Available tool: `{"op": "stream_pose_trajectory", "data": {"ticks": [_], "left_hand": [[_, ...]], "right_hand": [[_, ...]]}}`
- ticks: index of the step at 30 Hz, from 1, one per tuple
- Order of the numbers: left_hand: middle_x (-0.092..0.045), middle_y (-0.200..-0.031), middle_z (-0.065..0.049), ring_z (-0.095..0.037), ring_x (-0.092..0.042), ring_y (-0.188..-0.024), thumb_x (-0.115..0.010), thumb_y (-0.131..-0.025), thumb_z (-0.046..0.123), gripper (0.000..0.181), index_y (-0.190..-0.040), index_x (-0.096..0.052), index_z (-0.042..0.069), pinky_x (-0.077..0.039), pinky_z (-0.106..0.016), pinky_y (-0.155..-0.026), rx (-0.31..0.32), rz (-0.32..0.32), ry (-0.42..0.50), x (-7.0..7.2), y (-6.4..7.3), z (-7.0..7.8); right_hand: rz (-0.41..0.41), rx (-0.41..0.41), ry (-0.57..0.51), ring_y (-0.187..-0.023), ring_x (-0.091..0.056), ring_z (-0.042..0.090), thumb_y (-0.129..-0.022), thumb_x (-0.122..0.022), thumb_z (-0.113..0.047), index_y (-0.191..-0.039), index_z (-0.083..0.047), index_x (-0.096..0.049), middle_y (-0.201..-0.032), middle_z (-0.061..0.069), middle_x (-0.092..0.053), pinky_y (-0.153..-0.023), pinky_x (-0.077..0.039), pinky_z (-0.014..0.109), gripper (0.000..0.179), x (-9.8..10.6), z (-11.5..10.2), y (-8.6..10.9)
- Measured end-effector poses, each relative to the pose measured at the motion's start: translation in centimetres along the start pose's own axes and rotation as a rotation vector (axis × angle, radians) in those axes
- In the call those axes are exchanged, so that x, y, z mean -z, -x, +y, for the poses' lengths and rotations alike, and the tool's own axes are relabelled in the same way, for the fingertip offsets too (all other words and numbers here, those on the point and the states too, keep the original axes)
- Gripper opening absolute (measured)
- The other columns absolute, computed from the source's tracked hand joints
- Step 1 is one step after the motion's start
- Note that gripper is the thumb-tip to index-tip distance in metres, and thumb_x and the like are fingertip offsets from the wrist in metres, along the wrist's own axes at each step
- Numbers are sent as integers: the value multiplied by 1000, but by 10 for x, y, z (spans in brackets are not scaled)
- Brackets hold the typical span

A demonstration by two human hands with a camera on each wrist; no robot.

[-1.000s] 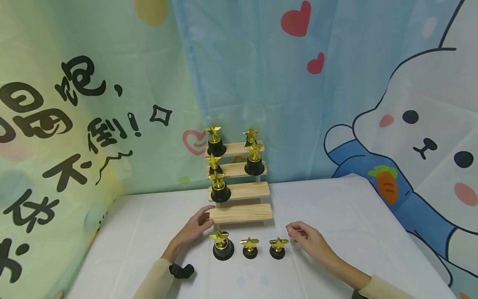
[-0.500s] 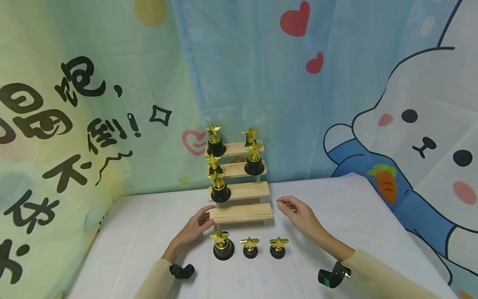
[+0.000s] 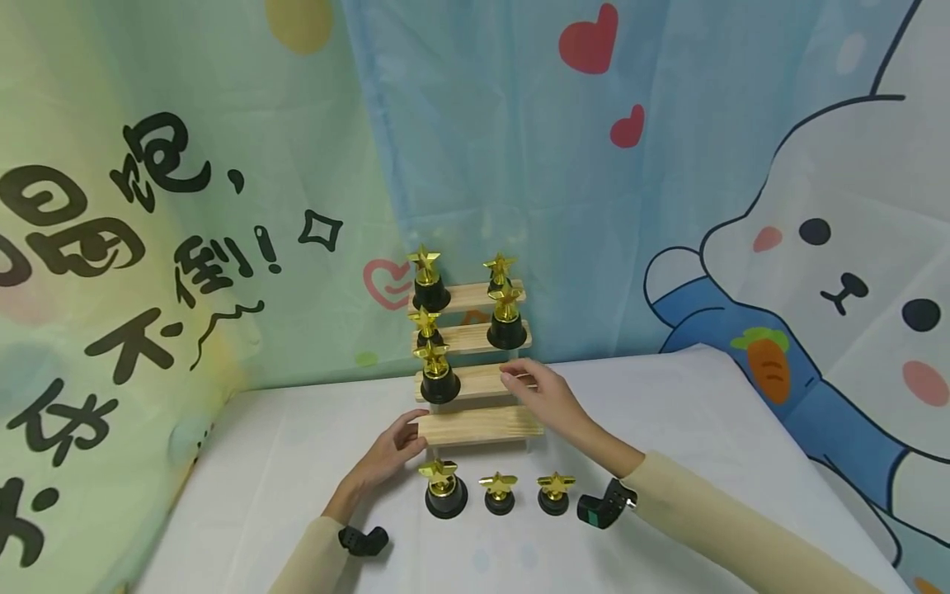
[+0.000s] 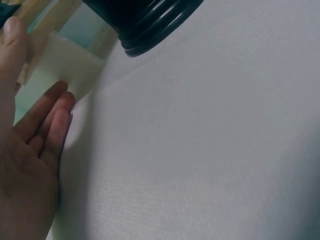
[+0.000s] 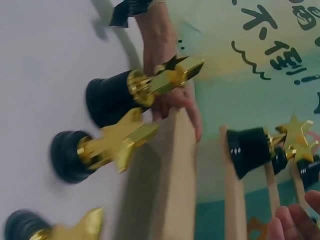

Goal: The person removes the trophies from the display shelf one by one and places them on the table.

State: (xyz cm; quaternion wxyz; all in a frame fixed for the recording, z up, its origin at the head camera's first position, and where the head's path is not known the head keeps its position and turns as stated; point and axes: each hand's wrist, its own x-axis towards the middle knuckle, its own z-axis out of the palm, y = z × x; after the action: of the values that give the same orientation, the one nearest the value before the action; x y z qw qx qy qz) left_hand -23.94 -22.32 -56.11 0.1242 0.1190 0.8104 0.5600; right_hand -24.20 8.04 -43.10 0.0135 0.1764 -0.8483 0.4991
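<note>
Centrally on the white-clothed bench (image 3: 297, 462) stands a four-step wooden stair shelf (image 3: 478, 426). The left hand (image 3: 387, 452) rests against the left end of the lowest step, fingers (image 4: 47, 117) loosely straight and gripping nothing; the shelf's end sits at about 1 o'clock from that palm, touching the thumb. The right hand (image 3: 545, 396) hovers over the right part of the second step (image 3: 475, 381), its fingers lightly curled toward 9 o'clock with nothing between them; whether they touch the wood is unclear. A black-based gold star trophy (image 3: 438, 375) stands on that step, well to the 9 o'clock side of the right fingertips. Four more trophies occupy the two upper steps. At 6 o'clock from the shelf, three star trophies (image 3: 499, 493) stand in a row on the bench, the largest nearest the left hand.
</note>
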Motion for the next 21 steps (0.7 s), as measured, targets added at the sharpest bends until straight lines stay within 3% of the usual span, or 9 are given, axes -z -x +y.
{"op": "stream_pose_trajectory", "data": {"ticks": [11,21], "left_hand": [[-52,-140,-24,-34,-55,-125,-58,-98,25,54,-147,-36,16,-47,-44,-102,8,-5,9,1,-2,-1],[-52,-139,-25,-35,-56,-125,-57,-98,24,57,-148,-34,11,-48,-42,-101,-8,-8,1,2,-1,-2]], "right_hand": [[-49,43,3,-113,-62,29,-100,-53,-30,-134,-9,-55,-124,12,-62,-94,-51,43,39,-27,-27,-42],[-99,25,-24,-115,-62,32,-100,-53,-31,-140,-12,-51,-124,13,-62,-96,-49,47,43,-41,-35,-63]]}}
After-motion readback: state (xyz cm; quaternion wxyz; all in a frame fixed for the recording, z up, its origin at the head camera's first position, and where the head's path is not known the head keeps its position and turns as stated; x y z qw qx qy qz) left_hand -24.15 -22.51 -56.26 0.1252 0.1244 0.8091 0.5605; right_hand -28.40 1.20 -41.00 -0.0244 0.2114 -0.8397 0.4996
